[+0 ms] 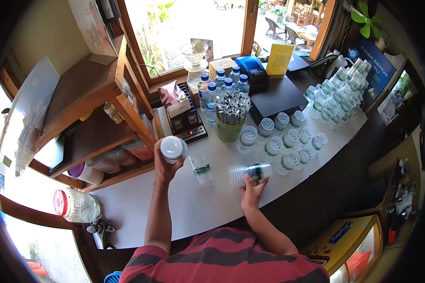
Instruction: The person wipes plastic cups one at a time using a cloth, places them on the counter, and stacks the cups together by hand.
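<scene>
My left hand [164,162] is closed around a clear plastic cup [173,148], whose round end faces the camera, slightly blurred. In my right hand [252,188] lies a sideways stack of nested clear cups [243,173] with a dark green print, just above the white counter [193,207]. Between the hands, a single printed clear cup [201,169] rests on the counter. To the right of the stack, several cups [289,161] stand in rows, their round ends up.
Water bottles [210,101] stand behind a green container of wrapped sticks [229,125]. More cups [337,94] are piled at the right back, beyond a black box [278,96]. Wooden shelves [94,137] border the left side. A red-lidded jar [78,205] sits at the left edge.
</scene>
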Tool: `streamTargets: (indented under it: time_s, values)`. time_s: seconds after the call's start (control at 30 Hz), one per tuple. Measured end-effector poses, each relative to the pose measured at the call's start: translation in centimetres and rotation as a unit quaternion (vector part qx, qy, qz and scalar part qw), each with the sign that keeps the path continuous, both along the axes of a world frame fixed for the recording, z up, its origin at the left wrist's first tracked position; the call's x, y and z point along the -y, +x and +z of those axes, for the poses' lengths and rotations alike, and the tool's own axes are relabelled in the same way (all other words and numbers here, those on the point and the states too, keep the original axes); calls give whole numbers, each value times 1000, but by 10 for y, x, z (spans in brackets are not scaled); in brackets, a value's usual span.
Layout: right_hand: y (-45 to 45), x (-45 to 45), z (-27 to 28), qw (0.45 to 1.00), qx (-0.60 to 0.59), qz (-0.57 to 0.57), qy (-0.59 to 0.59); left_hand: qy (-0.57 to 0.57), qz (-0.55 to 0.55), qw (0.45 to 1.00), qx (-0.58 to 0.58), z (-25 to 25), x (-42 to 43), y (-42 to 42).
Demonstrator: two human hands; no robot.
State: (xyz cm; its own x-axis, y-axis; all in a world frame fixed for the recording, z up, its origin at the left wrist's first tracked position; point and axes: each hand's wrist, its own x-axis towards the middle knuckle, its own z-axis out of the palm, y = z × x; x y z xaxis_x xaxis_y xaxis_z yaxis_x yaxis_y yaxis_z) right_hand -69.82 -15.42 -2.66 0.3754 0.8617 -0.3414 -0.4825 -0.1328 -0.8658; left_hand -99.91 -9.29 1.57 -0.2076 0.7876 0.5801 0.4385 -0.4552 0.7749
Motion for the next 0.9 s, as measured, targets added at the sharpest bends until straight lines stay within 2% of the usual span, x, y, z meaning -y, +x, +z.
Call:
streamTargets:
  time_s: [0.07, 0.1, 0.27, 0.37, 0.47, 0.57, 0.67, 0.77, 0.9]
  values:
    - [1, 2, -3, 1000, 4, -3, 4, -17, -55, 998, -11, 5, -18, 3]
    - [0, 2, -4, 1000, 6, -4, 7, -24, -46, 998, -36, 3, -28, 2]
    - [0, 15, -3, 1000, -9, -12, -4, -101, -137, 985, 6, -5, -50, 0]
    - [1, 37, -4, 999, -15, -26, -35, -88, -87, 992, -39, -11, -51, 7]
    - [9, 43, -2, 998, -16, -48, -30, -123, -108, 986, 31, -12, -49, 17]
    - [13, 32, 11, 994, -25, -88, -58, -97, -113, 989, 3, -13, -49, 29]
    - [7, 14, 10, 995, 1, -99, -24, -117, -103, 987, 51, -34, -39, 30]
    - [-4, -4, 27, 998, 5, -52, -32, -112, -118, 984, 76, -38, -23, 33]
    - [-13, -25, 14, 1000, 12, -7, 11, -139, -85, 985, 51, -62, -4, 30]
